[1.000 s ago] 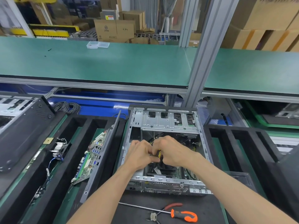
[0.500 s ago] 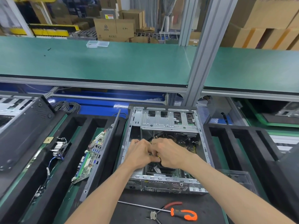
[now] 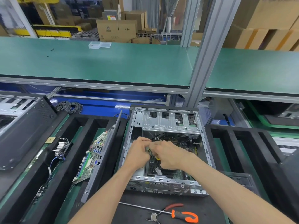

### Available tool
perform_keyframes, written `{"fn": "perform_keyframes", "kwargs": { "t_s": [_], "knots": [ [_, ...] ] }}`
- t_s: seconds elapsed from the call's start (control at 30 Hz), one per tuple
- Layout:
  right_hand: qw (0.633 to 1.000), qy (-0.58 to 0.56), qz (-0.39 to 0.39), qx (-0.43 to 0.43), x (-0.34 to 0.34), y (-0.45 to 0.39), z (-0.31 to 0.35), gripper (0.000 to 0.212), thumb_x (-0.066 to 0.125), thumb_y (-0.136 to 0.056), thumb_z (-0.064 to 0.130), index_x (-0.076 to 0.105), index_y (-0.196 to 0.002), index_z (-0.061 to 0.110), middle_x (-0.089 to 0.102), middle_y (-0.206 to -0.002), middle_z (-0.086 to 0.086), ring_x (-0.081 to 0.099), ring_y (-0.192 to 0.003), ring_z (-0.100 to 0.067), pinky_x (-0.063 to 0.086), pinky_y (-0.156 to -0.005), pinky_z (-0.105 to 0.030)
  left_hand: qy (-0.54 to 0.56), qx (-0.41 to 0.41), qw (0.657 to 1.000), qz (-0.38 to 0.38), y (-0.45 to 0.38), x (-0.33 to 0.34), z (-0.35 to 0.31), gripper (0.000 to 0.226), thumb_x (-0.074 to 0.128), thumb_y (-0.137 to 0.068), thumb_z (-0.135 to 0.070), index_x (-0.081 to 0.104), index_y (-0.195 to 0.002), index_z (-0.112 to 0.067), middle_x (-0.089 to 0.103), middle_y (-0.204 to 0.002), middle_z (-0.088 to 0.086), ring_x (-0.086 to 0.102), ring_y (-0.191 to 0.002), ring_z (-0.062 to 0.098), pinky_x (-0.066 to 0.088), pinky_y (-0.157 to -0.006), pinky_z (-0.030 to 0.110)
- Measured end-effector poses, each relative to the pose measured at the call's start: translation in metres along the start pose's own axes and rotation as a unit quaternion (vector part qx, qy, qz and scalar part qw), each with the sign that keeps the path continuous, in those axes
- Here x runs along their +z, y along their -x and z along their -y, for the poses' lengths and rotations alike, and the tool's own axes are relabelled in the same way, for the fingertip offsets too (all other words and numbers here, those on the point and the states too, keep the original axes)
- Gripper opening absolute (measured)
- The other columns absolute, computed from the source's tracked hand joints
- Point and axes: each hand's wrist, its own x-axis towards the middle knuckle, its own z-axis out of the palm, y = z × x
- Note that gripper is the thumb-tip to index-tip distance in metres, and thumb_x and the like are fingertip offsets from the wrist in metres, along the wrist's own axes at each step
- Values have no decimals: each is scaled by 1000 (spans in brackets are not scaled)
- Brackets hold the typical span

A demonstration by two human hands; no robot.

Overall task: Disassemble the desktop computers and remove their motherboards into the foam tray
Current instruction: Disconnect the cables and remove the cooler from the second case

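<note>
One green motherboard (image 3: 90, 159) is already parked in the black foam tray (image 3: 84, 125); inside the open grey metal computer case (image 3: 169, 122), thin cables (image 3: 152, 152) are pinched between left hand (image 3: 137, 155) and right hand (image 3: 169, 156) (its board isn't out yet).

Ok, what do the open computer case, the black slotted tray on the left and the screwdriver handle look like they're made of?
Open grey computer case: bare sheet metal, probably steel; dull silver sheen, stamped holes.
Black slotted tray: looks like foam; matte, thick soft-edged walls.
Orange-and-black screwdriver handle: likely plastic with a rubbery grip; glossy orange, dark inset. The material cannot be confirmed from here.
</note>
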Motion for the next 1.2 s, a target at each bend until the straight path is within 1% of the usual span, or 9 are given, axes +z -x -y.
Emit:
{"fn": "perform_keyframes", "kwargs": {
  "t_s": [0.07, 0.2, 0.4, 0.5, 0.6, 0.77, 0.9, 1.03, 1.2],
  "knots": [
    [1000, -4, 11, -7, -2, -1, 2, 22, 58, -78, 5, 52, -97, 14, 51, -109, -5, 53, -78, -25, 42, -64, -33, 8, 4, 999, -37, 0, 2, -1, 52, 51, -83, 8, 76, -106, -32, 56, -113, -12, 56, -106, 5, 50, -94, 28],
    [995, 62, -37, 70, -2, -9, 3, 38, 49, -101, 37, 52, -122, 6, 59, -107, -17, 62, -92, -39, 43, -64, -39, -6, -12, 993, -118, -3, 8, 0, 35, 55, -97, -1, 73, -118, -22, 55, -118, -5, 56, -106, 5, 40, -100, 13],
    [997, 76, 7, -23, 3, -14, 12, 12, 52, -94, 9, 61, -100, 4, 60, -99, -16, 62, -84, -35, 48, -65, -41, -13, -31, 992, -126, -6, 11, 2, 39, 61, -90, 7, 72, -119, -16, 56, -122, 1, 58, -111, 11, 36, -96, 4],
    [998, 39, 14, -47, 0, -14, 6, 20, 58, -86, -2, 69, -98, 10, 61, -107, -8, 60, -91, -28, 51, -76, -39, -18, -16, 991, -132, -6, 10, 5, 40, 55, -90, 8, 72, -117, -16, 58, -123, 1, 52, -111, 7, 29, -86, -6],
    [1000, -27, -7, -14, -3, -9, -5, 29, 59, -83, 0, 65, -108, 13, 58, -113, -6, 57, -100, -27, 44, -76, -33, -44, -19, 989, -140, -5, 12, 5, 37, 56, -93, 4, 73, -117, -19, 59, -121, 2, 57, -105, 9, 33, -88, 0],
    [992, 37, -68, 103, 6, -8, 3, 42, 51, -98, 43, 55, -121, 8, 59, -107, -16, 60, -97, -38, 40, -69, -39, -50, -21, 989, -137, -6, 11, 3, 37, 56, -94, 4, 73, -119, -18, 61, -122, 4, 60, -110, 13, 36, -95, 9],
    [996, 69, -40, 32, 7, -9, 17, 15, 55, -95, 13, 60, -106, 3, 59, -101, -16, 62, -88, -38, 47, -62, -41, -38, -23, 989, -141, -5, 10, 0, 40, 58, -88, 9, 74, -116, -15, 63, -119, 5, 58, -110, 12, 30, -91, -1],
    [998, 48, 0, -49, -3, -9, 4, 22, 58, -84, -3, 62, -103, 8, 58, -109, -8, 60, -94, -28, 48, -73, -36, -20, -13, 988, -154, -1, 5, -2, 37, 57, -87, 8, 76, -110, -13, 70, -113, 6, 60, -111, 14, 33, -90, 1],
    [1000, 24, -14, 8, -1, -1, -5, 40, 63, -92, 31, 48, -124, 12, 50, -114, -9, 58, -94, -33, 48, -73, -40, -17, 12, 987, -160, 0, 4, -5, 38, 55, -88, 10, 76, -110, -13, 71, -109, 5, 61, -110, 17, 41, -95, 19]
  ]
}}
